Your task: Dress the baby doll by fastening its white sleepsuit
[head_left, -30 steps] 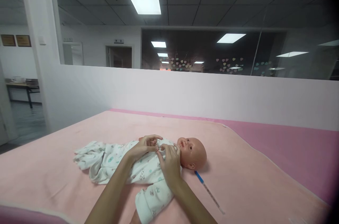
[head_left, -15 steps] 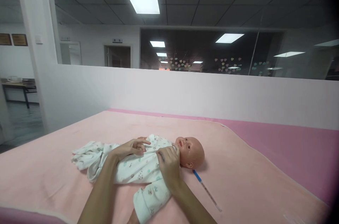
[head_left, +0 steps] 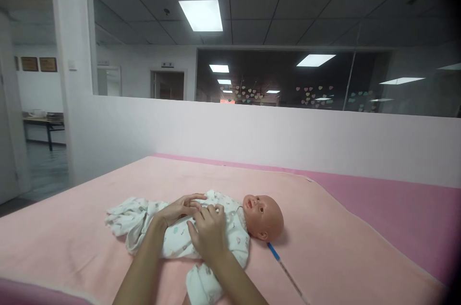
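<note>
A baby doll [head_left: 264, 216] lies on its back, its head to the right, dressed in white printed baby clothes [head_left: 237, 235]. My left hand [head_left: 180, 210] is over the doll's middle, fingers curled on the cloth and seeming to pinch it. My right hand [head_left: 209, 234] rests on the chest, close to the left fingertips. Its fingers are bent but apart, with the thumb spread to the left. What lies under the fingertips is hidden. Beside the doll's head is a slim clear stick with a blue end [head_left: 273, 250], perhaps a thermometer.
A peach blanket [head_left: 342, 252] covers the padded surface, with pink [head_left: 389, 199] showing at the back and right. Behind it runs a low white wall [head_left: 288, 137] with glass above. A doorway at left shows a table [head_left: 43, 121].
My right hand has moved left from the doll's collar to its chest, beside my left hand. The left hand stays over the middle. The camera view has tilted up and turned slightly left.
</note>
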The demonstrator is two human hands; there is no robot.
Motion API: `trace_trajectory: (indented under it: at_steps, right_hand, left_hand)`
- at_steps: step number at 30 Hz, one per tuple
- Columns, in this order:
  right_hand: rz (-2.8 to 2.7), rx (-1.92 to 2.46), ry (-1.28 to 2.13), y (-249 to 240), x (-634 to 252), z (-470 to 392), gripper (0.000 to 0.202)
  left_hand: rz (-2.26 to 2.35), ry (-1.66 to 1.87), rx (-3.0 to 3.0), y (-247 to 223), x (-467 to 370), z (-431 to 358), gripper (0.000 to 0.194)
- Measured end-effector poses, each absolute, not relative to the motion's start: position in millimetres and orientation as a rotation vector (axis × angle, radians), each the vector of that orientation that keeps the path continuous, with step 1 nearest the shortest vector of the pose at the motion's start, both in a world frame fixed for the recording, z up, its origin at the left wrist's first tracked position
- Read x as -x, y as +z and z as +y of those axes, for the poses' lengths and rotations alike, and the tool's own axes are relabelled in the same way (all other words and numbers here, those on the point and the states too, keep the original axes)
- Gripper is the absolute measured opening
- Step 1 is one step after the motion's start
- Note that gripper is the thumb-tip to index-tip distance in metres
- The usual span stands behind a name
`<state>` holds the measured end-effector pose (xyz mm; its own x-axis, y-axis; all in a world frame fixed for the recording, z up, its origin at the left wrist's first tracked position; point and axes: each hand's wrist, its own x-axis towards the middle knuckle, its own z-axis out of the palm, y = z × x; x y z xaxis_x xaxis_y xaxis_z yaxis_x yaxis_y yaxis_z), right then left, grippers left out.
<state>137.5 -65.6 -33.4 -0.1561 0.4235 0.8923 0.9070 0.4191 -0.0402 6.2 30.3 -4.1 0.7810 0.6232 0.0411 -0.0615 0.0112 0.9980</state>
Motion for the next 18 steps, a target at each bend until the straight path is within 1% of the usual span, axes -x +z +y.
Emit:
trace_trajectory:
  at_steps: [4,8,14,18]
  right_hand:
    - [-1.736,1.225,-0.641,-41.6,-131.4,-55.3,0.008]
    - [-1.706,1.239,-0.607,-46.6,-137.0,-52.8,0.007]
    - [-1.739,1.270,-0.606,-47.8,-137.9,-52.0,0.013]
    - [-1.789,1.293,-0.605,-46.3,-138.3,-52.4,0.009]
  left_hand:
    - [0.445,0.633,-1.454,-8.9,-6.8,34.7,0.051]
    - [0.431,0.648,-1.444,-11.3,-8.8,36.6,0.052]
    - [0.405,0.672,-1.464,-12.4,-10.1,34.7,0.052]
    - [0.399,0.709,-1.478,-10.3,-11.1,30.9,0.052]
